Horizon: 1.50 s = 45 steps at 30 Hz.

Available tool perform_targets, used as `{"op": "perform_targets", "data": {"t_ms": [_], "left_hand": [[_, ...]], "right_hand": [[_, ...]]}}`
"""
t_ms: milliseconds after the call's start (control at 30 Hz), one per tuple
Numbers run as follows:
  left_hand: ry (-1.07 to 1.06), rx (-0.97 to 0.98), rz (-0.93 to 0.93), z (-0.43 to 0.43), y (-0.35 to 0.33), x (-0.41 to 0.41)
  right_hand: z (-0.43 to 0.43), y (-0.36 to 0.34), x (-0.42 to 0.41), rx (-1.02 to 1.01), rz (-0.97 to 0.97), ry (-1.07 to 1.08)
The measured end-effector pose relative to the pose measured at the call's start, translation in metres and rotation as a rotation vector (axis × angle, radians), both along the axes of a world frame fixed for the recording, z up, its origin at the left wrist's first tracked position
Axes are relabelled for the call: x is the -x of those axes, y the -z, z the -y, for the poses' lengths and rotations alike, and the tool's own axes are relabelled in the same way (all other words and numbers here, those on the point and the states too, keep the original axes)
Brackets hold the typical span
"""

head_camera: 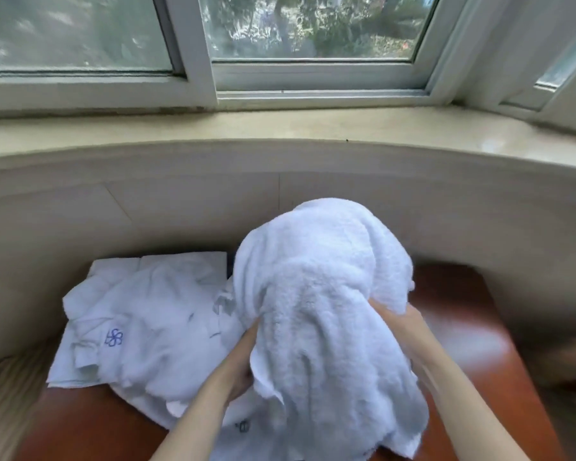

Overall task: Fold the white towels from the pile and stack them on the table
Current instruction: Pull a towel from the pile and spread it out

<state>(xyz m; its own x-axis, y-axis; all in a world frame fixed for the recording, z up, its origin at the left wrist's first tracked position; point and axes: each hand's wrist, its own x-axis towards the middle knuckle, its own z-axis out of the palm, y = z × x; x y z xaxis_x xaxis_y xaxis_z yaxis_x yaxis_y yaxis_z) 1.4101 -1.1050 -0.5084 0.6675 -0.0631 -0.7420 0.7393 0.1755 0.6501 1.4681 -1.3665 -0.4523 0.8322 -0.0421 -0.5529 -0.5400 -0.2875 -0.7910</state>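
Fingers (247,340) of my left hand (237,372), just right of the rumpled pile (140,314) lying on the brown table (463,329), curl into the white towel (320,294), which hangs bunched and lifted over the tabletop's middle. My right hand (401,322), blurred, grips its right side.

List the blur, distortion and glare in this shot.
Head view: the wide lens bows the sill into a curve; daylight leaves a pale sheen on the table; the right hand and forearm smear with motion; the held towel looks soft; the pile with its blue logo is clearer.
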Motion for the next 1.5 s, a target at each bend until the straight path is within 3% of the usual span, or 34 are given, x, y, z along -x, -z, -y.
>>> {"op": "perform_targets", "data": {"t_ms": [100,167,233,267,400,500,567,667,767,933,1033,1200,1333,1500], "left_hand": [[0.188,0.033,-0.003,0.033,0.01,0.001],[0.225,-0.149,-0.061,0.047,0.034,0.01],[0.254,-0.422,-0.045,0.05,0.054,0.019],[0.249,-0.46,-0.062,0.051,0.058,0.023],[0.283,-0.449,-0.141,0.037,0.066,0.031],[0.254,-0.533,-0.185,0.007,0.069,0.036],[0.196,-0.552,-0.227,-0.016,0.071,0.044],[0.118,-0.554,-0.279,-0.049,0.077,0.061],[0.016,-0.526,-0.337,-0.08,0.083,0.08],[-0.173,-0.495,-0.326,-0.127,0.097,0.1],[-0.311,-0.553,-0.343,-0.157,0.118,0.1],[-0.504,-0.615,-0.381,-0.207,0.165,0.072],[-0.231,-0.949,-0.262,-0.248,0.213,0.036],[0.144,-1.146,-0.077,-0.283,0.256,0.014]], "right_hand": [[0.043,0.024,0.015,0.135,-0.013,-0.012],[0.072,0.06,0.029,0.198,-0.055,-0.045],[0.082,0.095,0.046,0.178,-0.223,-0.092],[0.081,0.109,0.054,0.144,-0.301,-0.115],[0.066,0.14,0.073,0.089,-0.373,0.089],[0.059,0.144,0.078,0.239,-0.41,0.089],[0.051,0.134,0.071,0.455,-0.428,0.035],[0.016,0.104,0.051,0.662,-0.236,0.032],[-0.034,0.089,0.028,0.711,0.047,-0.164],[-0.128,0.099,0.005,0.657,0.324,-0.551],[-0.178,0.139,-0.001,0.643,0.246,-0.683],[-0.225,0.223,-0.017,0.84,-0.005,-0.971],[-0.237,0.286,-0.009,1.0,-0.125,-1.203],[-0.245,0.318,0.004,1.235,0.098,-1.156]]}}
